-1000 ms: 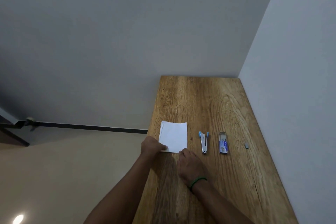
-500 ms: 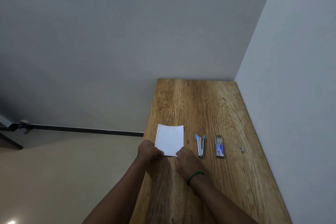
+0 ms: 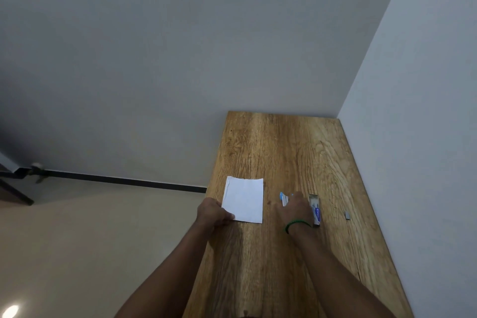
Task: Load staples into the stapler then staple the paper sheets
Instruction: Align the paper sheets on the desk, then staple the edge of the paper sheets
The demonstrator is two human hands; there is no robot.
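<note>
One box (image 3: 315, 210), right hand (image 3: 295, 210) over stapler (image 3: 284, 199)

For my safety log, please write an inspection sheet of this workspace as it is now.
Surface: wooden table, set in a wall corner.
Job's things: paper lies flat; stapler to its right, mostly hidden; staple box further right; grey piece, maybe staples, lies apart near the wall.
Clutter: nothing seen.
Hands: left hand holds the paper's near left corner; right hand is over the stapler, grip unclear.
Cables: nothing seen.
Surroundings: grey walls; floor at left.
</note>
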